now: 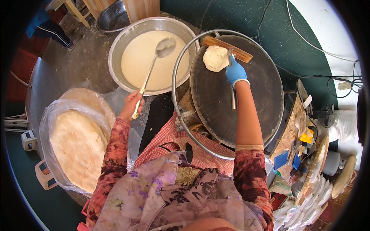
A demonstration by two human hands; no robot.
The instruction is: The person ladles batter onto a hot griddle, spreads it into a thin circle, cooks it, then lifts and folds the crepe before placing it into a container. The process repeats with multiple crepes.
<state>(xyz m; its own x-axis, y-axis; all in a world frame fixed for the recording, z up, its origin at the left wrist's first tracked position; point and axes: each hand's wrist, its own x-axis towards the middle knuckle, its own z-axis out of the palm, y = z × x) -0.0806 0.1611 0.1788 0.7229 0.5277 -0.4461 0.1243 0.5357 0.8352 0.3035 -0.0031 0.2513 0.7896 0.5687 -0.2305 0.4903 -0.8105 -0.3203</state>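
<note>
My bare left hand [132, 104] is closed on the long handle of a ladle [165, 47], whose batter-coated head is over a steel basin [115, 65] of pale batter [138, 63]. My right hand [235, 71], in a blue glove, is closed round the metal handle of a wooden spreader [241, 53]. The spreader's board lies across the upper part of a round dark griddle [246, 111], just behind a mound of pale batter or dough [215, 58] beside my glove. A metal ring [175, 92] runs around the griddle.
Stacked flatbreads [77, 150] lie in plastic at left. An empty steel bowl [110, 19], wooden stools [75, 11] and another person's legs [52, 32] are at upper left. Cluttered boards [289, 131] and bags stand at right; cables [320, 77] hang along the green wall.
</note>
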